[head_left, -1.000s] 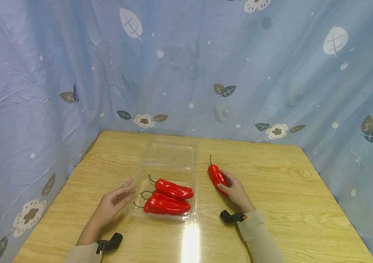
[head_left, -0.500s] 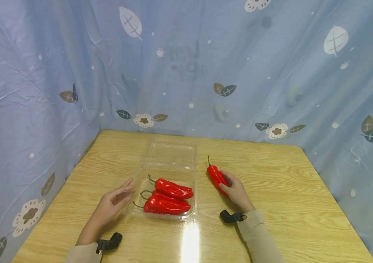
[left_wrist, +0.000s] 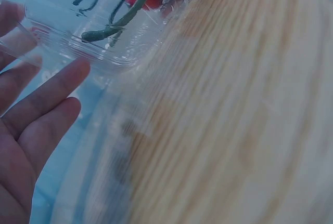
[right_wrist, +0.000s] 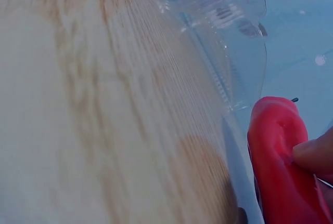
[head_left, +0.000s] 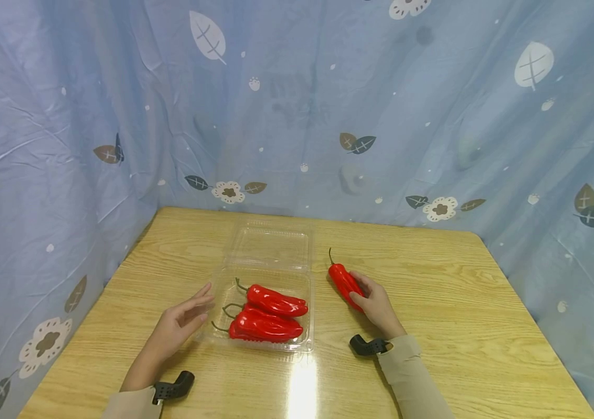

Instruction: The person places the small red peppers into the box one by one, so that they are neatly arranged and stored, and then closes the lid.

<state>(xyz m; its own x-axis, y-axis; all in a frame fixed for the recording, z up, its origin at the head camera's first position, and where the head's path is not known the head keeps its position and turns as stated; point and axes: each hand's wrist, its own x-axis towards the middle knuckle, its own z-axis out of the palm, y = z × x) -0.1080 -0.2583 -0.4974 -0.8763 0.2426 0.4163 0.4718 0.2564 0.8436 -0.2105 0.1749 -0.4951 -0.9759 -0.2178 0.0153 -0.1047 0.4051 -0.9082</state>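
My right hand (head_left: 378, 304) grips a long red pepper (head_left: 343, 281) with a thin green stem, to the right of a clear plastic box. In the right wrist view the thumb presses on the red pepper (right_wrist: 281, 156). The clear box (head_left: 304, 279) stands with its lid (head_left: 273, 244) folded back behind it. Several red peppers (head_left: 268, 323) lie in its front part, stems to the left. My left hand (head_left: 179, 326) is at the box's left side, fingers extended; in the left wrist view its fingertips are at the box's edge (left_wrist: 93, 57), and contact is hard to tell.
The wooden table (head_left: 433, 291) extends to both sides of the box. A blue patterned curtain (head_left: 297, 116) hangs behind the table and along its sides. Black camera mounts (head_left: 367, 346) sit on both wrists.
The pepper in my right hand has shifted slightly, its stem end tilting a little to the left. My left hand and the box stay almost where they were.
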